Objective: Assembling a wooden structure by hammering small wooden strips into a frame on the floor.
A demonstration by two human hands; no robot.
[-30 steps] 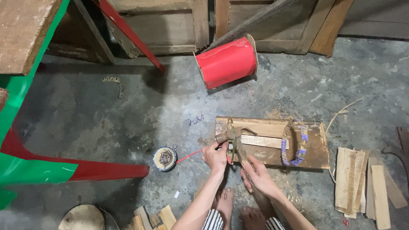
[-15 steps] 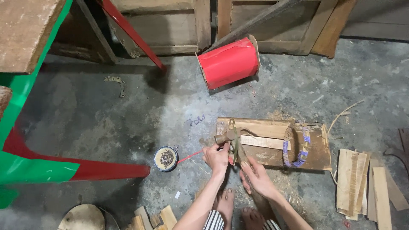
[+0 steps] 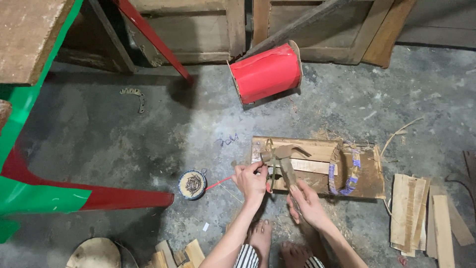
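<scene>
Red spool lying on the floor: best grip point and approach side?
Judging by its pose, grip the red spool across its cylindrical body, between the two end flanges, coming from above. It lies on its side on the concrete floor, leaving its top curve exposed.

Light is dim and cool, brightest mid-frame on the grey concrete floor (image 3: 347,99). The red roll (image 3: 267,72) throws a soft shadow beneath it, toward the lower right. Upper corners sink into gloom (the upper left most). Focus holds sharp centrally; edges bow slightly from the wide lens. No glare.
</scene>
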